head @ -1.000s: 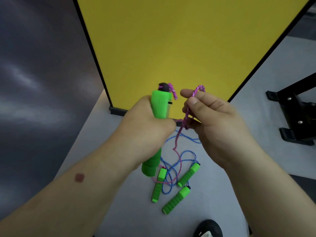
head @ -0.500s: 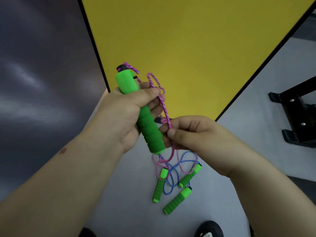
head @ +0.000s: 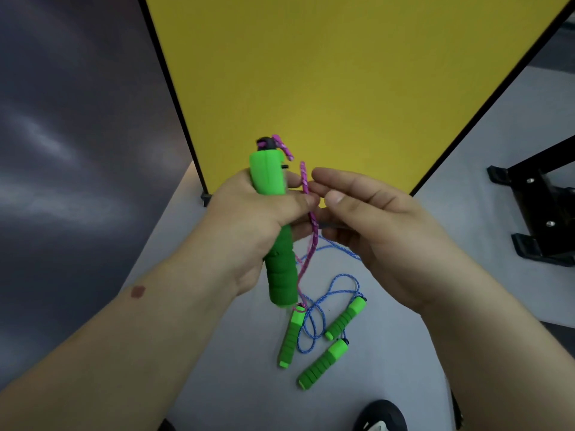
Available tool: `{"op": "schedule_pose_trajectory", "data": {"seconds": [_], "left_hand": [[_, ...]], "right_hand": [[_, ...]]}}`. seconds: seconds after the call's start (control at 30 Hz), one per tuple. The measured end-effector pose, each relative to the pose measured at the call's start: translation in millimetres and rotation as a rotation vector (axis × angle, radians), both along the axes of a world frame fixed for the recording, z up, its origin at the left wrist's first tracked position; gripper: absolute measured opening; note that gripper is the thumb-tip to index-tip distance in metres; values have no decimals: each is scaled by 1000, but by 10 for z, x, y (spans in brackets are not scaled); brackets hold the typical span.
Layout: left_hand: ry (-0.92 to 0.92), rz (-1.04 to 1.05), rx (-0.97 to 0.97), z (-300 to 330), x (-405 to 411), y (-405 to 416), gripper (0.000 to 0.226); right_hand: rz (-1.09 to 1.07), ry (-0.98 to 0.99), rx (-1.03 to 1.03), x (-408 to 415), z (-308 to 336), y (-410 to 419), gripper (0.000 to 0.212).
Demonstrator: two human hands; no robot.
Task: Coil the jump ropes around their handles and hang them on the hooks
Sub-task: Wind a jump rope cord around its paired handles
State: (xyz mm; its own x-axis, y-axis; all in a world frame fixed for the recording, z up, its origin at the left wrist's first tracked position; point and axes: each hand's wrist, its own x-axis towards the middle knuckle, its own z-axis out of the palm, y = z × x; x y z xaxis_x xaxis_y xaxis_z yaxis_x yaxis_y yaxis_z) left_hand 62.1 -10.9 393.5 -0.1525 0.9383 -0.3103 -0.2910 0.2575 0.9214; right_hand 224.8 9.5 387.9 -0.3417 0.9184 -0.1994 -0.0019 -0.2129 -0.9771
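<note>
My left hand (head: 255, 219) grips a green foam jump rope handle (head: 281, 275) upright at mid-frame. Its pink rope (head: 312, 231) leaves the handle's top, loops down past my left thumb and hangs to a second green handle (head: 292, 337) lying on the floor. To the right of the handle, my right hand (head: 379, 234) has its fingers stretched toward the rope. The fingertips touch the strand and the thumb stays off it. A blue rope (head: 314, 325) with two green handles (head: 345, 318) (head: 323, 363) lies tangled on the floor below. No hooks are in view.
A yellow panel (head: 342, 73) with a black frame stands right behind the ropes. The black metal foot of a stand (head: 541, 219) sits on the grey floor (head: 242, 384) at right. A shoe tip (head: 382, 415) shows at the bottom edge. A dark wall fills the left.
The handle has swung from leaning left back to upright. My right hand has risen from below the handle to beside its top and has let go of its pinch on the pink rope.
</note>
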Motion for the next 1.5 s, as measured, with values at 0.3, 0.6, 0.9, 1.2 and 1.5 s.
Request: {"op": "schedule_pose_trajectory", "data": {"seconds": [0.3,0.6,0.9,1.2,1.5], "left_hand": [[-166,80,3,55,-139,79,24],[67,-112,35,9,41,-14,23],[-78,-1,135,111,-190,69,26],[-81,-62,143,189,-19,-9,22],[4,-191,116,158,-200,27,35]], "right_hand": [[69,-129,63,1,45,-71,19],[-128,-18,50,-3,31,-20,13],[-83,-190,209,-32,101,-78,18],[-33,-150,142,0,108,-79,12],[-54,-89,215,-25,114,-90,19]]}}
